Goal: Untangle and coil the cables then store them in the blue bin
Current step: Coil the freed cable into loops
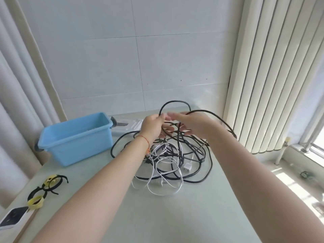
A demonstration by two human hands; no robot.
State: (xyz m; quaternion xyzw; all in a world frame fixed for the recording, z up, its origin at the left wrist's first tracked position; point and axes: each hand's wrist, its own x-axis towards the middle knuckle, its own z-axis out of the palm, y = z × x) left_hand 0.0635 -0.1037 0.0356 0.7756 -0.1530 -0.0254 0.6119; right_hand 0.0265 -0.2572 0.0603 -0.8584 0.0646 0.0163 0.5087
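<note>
- Left hand [152, 128]: raised above the cable tangle [168, 155], fingers curled around a black cable loop [175, 102].
- Right hand [192, 125]: fingers extended, relaxed, touching black strands.
- Blue bin [75, 137]: left of the tangle, on the table [157, 216].

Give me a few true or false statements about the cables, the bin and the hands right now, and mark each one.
1. The blue bin stands left of the cable tangle. True.
2. Both black and white cables are in the tangle. True.
3. A coiled cable already lies in the bin. False: none is visible inside.
4. The left hand holds a black cable loop. True.
5. The right hand rests flat on the table. False: it is raised at the loops.
</note>
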